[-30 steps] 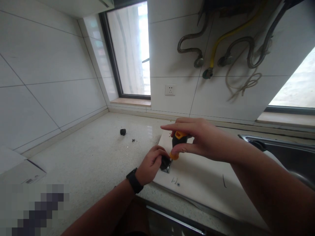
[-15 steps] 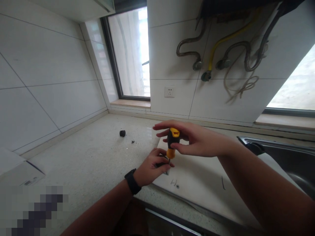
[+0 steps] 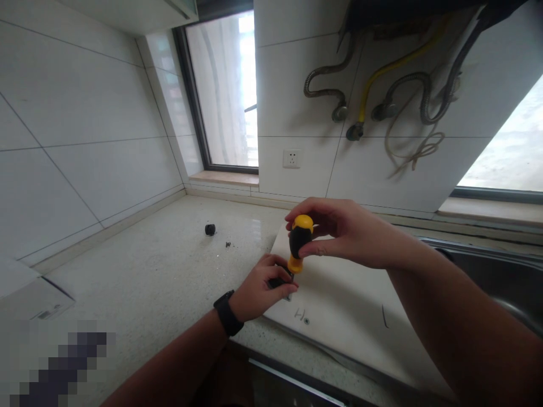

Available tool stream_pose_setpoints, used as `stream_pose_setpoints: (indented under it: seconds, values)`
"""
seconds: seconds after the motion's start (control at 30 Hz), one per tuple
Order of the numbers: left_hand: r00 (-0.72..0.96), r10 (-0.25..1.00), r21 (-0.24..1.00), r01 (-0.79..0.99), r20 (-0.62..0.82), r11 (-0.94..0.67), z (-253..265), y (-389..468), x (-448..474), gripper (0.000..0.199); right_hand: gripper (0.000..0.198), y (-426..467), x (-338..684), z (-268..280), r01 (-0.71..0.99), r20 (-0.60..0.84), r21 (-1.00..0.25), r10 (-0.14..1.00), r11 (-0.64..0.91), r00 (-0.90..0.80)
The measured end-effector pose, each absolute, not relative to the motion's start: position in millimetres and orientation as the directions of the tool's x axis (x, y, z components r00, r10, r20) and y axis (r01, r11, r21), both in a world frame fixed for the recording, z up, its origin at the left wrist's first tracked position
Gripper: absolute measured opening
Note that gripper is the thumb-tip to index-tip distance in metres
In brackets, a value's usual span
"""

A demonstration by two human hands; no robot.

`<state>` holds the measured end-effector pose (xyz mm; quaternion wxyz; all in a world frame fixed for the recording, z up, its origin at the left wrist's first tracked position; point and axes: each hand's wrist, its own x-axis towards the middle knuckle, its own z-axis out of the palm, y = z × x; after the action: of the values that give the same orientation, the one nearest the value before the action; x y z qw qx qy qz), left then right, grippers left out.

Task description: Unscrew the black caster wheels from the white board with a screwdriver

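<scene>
Head view, examined from my remote station, with the pale panel (image 3: 352, 305) as reference: it lies flat on the speckled countertop (image 3: 165, 288). I find the right hand (image 3: 343, 234) above the left end of the panel, thumb and fingers closed round the grip of a yellow-and-black screwdriver (image 3: 301, 243). The tool stands nearly upright over that same end, shaft down; its tip is hidden from me among the fingers of the other hand. I record the left hand (image 3: 258, 291) low at the panel's left end, thumb and fingers narrowed about a black fitting (image 3: 276, 281), which is mostly covered; a small bright edge shows just below the thumb. I note a dark watch (image 3: 228, 314) on the left wrist. On the panel, near its front edge and just beside the left hand, I observe a handwritten mark (image 3: 299, 313) with a small round screw head (image 3: 306, 321) next to it; a second pen stroke (image 3: 384, 316) is farther right. Left of the panel, on the countertop, I log a short black cylinder (image 3: 210, 230) and, between it and the panel, a few small dark pieces (image 3: 228, 245), too small for me to identify. Beyond the right part of the panel I see a metal sink (image 3: 487, 277), partly masked by the forearm. On the wall behind the panel I list a white socket (image 3: 291, 159) and, higher, a yellow hose (image 3: 368, 87).
</scene>
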<state>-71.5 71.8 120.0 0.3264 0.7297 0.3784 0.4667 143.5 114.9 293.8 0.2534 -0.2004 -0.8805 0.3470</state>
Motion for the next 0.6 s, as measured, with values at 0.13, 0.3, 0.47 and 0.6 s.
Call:
stream_pose_setpoints:
  seconds: [0.13,0.3,0.47,0.6]
  values:
    - [0.274,0.864,0.838,0.245,0.422,-0.488,118,72,-72,0.011,0.044,120,145,295,0.073,0.243,-0.757,0.384,0.649,-0.891]
    - [0.281,0.857,0.835,0.232,0.433,-0.498,113,75,-72,0.013,0.049,112,137,296,0.289,0.316,-0.544,0.511,0.788,-0.799]
    - [0.288,0.843,0.812,0.257,0.454,-0.525,111,76,-72,0.01,0.056,103,133,299,0.411,0.273,-0.529,0.607,0.743,-0.746]
    - [0.272,0.822,0.769,0.296,0.501,-0.567,111,74,-73,0.006,0.053,109,136,297,0.37,0.262,-0.595,0.608,0.713,-0.749]
